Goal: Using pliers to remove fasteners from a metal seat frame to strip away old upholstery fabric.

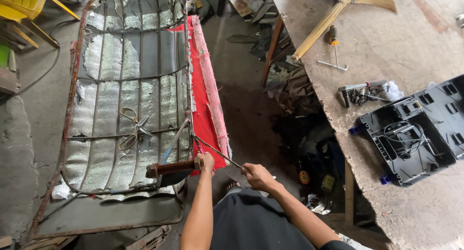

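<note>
The seat frame [72,90] is rust-brown wire, crossed in a loose grid; the padding [108,61] beneath it is silver foil, quilted in small dimples; the fabric edge [205,105] is bright red with a pale frayed border; the spring [175,167] is coppery rust; the scissors [134,129] have dull yellowish handles; the chair [24,3] is yellow; the tool case [411,134] is dark grey with blue latches; the table [386,37] is pale, stained grey-brown; the broom [333,18] is straw-coloured.
</note>
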